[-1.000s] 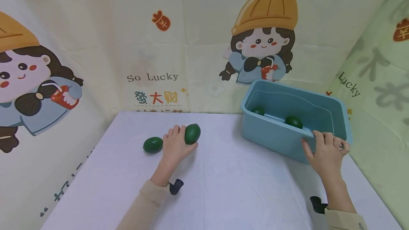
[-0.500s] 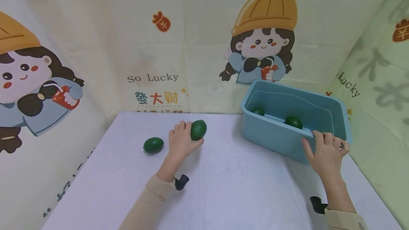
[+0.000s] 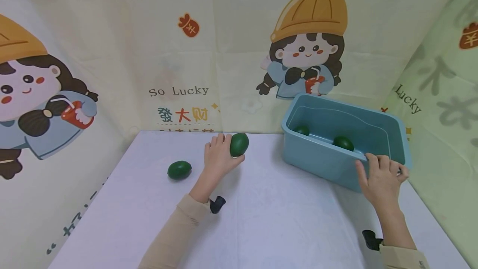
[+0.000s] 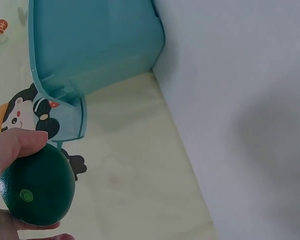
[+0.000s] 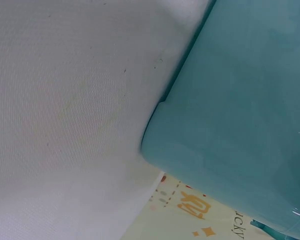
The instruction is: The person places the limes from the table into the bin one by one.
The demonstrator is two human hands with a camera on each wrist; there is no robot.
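In left hand (image 3: pixel 219 155), between thumb (image 4: pixel 27 142) and fingers (image 3: pixel 220 138): green oval fruit (image 4: pixel 42 185).

Both sleeves (image 3: pixel 173 233) are beige, with a small black attachment (image 3: pixel 218 205) beside each cuff (image 3: pixel 194 208).

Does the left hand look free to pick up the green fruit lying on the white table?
Probably not as things stand: the left hand holds a second green fruit. Otherwise the way looks open, with nothing between that hand and the loose fruit on the table.
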